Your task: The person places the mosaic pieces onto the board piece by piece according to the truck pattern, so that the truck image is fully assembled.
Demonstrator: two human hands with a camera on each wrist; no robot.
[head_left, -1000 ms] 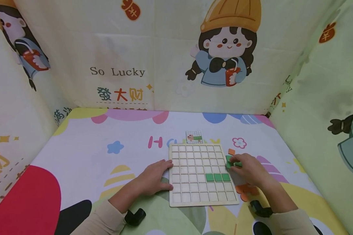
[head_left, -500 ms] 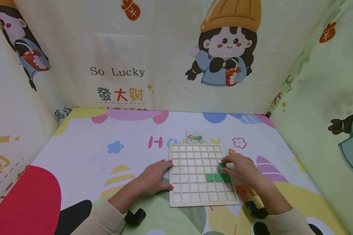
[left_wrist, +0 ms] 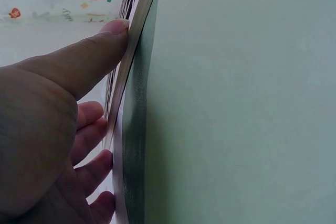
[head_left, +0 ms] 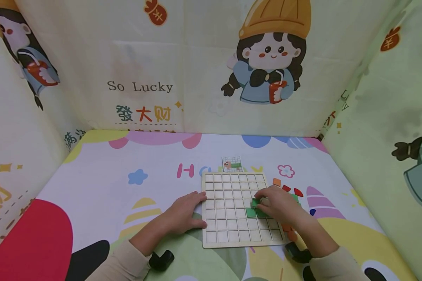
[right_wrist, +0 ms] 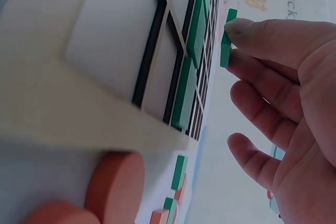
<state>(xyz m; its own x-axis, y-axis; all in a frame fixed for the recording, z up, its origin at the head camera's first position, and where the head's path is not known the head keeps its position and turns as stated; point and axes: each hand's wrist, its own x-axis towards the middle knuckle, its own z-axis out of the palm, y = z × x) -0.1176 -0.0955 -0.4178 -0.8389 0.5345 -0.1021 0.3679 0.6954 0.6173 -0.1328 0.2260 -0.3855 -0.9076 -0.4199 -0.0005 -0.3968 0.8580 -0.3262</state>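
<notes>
A pale wooden grid board [head_left: 228, 236] lies flat on the patterned table cover. My left hand [head_left: 183, 214] rests at its left edge, and the left wrist view shows the thumb [left_wrist: 94, 56] and fingertips touching that rim. Over the board's right half, my right hand [head_left: 281, 203] pinches a green square tile [right_wrist: 228, 40] between thumb and fingers, held above the surface. Below it, green tiles [head_left: 251, 212] sit side by side in one row of cells, partly hidden by the right hand in the head view.
A small printed grid card [head_left: 232, 164] lies behind the board. Right of it are loose pieces: an orange square [head_left: 276, 182], red pieces [head_left: 298, 192], a blue piece [head_left: 312, 212] and orange round pieces [right_wrist: 115, 187]. Printed cloth walls [head_left: 197, 70] enclose the table.
The right hand has picked up a green tile from beside the board and carried it left over the grid. My left hand has stayed at the edge.
</notes>
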